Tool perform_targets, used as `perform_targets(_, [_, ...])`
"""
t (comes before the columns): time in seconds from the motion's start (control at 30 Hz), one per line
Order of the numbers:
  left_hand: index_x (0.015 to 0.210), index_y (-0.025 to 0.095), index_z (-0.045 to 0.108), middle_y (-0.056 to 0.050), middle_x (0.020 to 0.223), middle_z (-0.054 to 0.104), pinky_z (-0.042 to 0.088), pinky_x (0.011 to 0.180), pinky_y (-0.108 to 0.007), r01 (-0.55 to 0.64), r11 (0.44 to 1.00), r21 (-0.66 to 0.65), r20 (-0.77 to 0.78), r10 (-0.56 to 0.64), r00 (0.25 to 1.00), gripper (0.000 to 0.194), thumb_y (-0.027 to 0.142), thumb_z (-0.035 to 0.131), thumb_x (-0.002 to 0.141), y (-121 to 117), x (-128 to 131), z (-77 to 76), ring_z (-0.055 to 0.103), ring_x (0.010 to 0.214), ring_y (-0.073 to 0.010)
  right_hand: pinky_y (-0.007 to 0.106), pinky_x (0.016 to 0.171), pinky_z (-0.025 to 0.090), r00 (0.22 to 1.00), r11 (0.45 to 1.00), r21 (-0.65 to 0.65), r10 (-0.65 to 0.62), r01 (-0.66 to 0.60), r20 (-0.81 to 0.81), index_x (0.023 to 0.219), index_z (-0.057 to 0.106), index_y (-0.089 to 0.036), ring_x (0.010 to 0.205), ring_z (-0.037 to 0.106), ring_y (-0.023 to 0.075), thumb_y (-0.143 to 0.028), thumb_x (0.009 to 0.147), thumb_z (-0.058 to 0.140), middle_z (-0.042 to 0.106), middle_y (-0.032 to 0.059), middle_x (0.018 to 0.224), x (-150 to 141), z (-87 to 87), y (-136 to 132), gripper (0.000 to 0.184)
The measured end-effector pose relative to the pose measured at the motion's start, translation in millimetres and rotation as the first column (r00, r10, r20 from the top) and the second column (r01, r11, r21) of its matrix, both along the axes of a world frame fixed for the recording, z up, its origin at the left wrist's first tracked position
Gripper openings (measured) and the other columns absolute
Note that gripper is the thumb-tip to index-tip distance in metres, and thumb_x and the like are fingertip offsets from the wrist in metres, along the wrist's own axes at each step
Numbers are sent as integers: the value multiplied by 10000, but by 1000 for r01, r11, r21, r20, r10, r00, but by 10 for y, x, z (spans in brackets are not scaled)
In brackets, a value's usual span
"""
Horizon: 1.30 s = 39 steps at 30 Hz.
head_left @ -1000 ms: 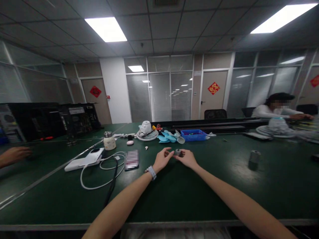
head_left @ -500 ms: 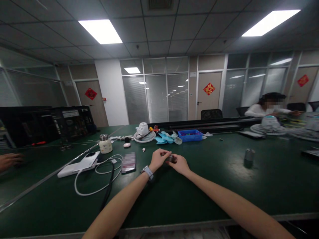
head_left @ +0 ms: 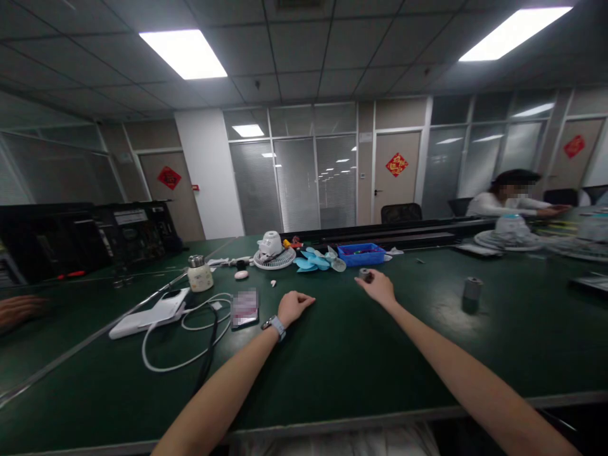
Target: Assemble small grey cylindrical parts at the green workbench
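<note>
A small grey metal cylinder (head_left: 365, 273) is held between the thumb and fingers of my right hand (head_left: 379, 288), in front of the blue tray. My left hand (head_left: 293, 308), with a watch (head_left: 274, 327) on the wrist, is low over the green tabletop just right of the phone (head_left: 245, 309). Its thumb and fingers are pinched together; whether something tiny is between them is hidden. A second grey metal cylinder (head_left: 472, 289) stands upright on the table to the right, apart from both hands.
Behind my hands are a white fan part (head_left: 273, 253), light-blue fan blades (head_left: 313, 260) and a blue tray (head_left: 361, 254). Leftward are a cream bottle (head_left: 200, 276), a white box (head_left: 142, 322) and cables. A person (head_left: 508, 196) sits far right; another's hand (head_left: 21, 311) shows at left.
My hands, together at the cylinder before, have separated. The right hand has carried the cylinder right and away from me; the left hand has drawn back slightly left.
</note>
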<state>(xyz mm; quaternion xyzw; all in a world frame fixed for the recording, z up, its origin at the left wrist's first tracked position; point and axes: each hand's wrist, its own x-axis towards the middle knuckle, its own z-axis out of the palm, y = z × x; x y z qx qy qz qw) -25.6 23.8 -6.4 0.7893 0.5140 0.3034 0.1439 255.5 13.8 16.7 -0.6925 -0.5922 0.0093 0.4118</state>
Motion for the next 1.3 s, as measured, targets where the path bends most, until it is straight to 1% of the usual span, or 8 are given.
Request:
perform_targets(0.13, [928, 231, 737, -39, 825, 721, 423, 647, -245, 14, 1000, -13, 18, -14, 1000, 379, 503, 523, 774, -13, 2, 14, 637, 739, -185, 308, 745, 477, 980, 975, -107, -186, 193, 76, 1003, 647, -171, 897, 641, 246, -457, 722, 625, 680, 125, 957, 466, -9, 107, 401])
perform_targets(0.33, [1035, 163, 679, -74, 895, 702, 440, 679, -247, -116, 993, -36, 255, 121, 959, 409, 445, 462, 834, 88, -49, -13, 629, 785, -181, 336, 812, 468, 992, 949, -291, -118, 124, 38, 1094, 593, -162, 988, 606, 258, -432, 709, 644, 641, 125, 1057, 555, -70, 114, 472])
perform_targets(0.47, [1047, 151, 637, -73, 843, 679, 435, 654, -245, -233, 969, -77, 336, 245, 909, 340, 361, 467, 842, 115, -58, -15, 614, 739, -161, 463, 993, 334, 972, 984, 19, -175, 174, 155, 1309, 398, -151, 1210, 444, 304, -302, 692, 675, 426, 178, 1349, 119, 41, -83, 692])
perform_targets(0.53, [1027, 153, 632, -72, 837, 670, 432, 659, -248, -263, 962, -74, 318, 272, 908, 301, 328, 485, 831, 96, -51, -7, 609, 742, -161, 463, 1054, 255, 958, 978, 183, 41, -97, 285, 1325, 396, -163, 1283, 358, 272, -256, 776, 579, 374, 147, 1402, -270, 44, -193, 586])
perform_targets(0.63, [1009, 151, 627, -69, 836, 663, 434, 681, -253, -277, 960, -52, 303, 279, 911, 267, 289, 494, 822, 55, -38, 6, 607, 753, -162, 400, 1042, 314, 796, 846, 28, 490, -533, 355, 1249, 520, -207, 1252, 414, 224, -256, 837, 495, 470, 87, 1348, -838, -54, -295, 416])
perform_targets(0.8, [985, 163, 629, -50, 790, 661, 432, 669, -247, -261, 964, -52, 291, 265, 920, 249, 288, 494, 819, 30, -23, 4, 610, 726, -154, 332, 987, 391, 672, 711, -126, 698, -692, 249, 1066, 667, -214, 1103, 557, 190, -193, 836, 476, 626, 50, 1165, -1162, -213, -283, 300])
perform_targets(0.97, [987, 166, 629, -42, 770, 651, 413, 635, -241, -250, 968, -20, 256, 247, 935, 258, 309, 501, 814, 54, -16, -10, 595, 690, -150, 284, 881, 457, 745, 779, -75, 620, -623, 245, 1006, 692, -267, 922, 636, 161, -121, 806, 490, 695, 0, 995, -843, -87, -220, 320])
perform_targets(1.3, [1005, 177, 602, -45, 812, 662, 411, 629, -243, -229, 972, -57, 251, 236, 939, 267, 333, 496, 817, 73, -29, -33, 603, 709, -155, 298, 834, 487, 983, 960, 213, 182, -182, 22, 1060, 634, -207, 844, 658, 164, -94, 759, 540, 707, 26, 883, 776, 280, 10, 336])
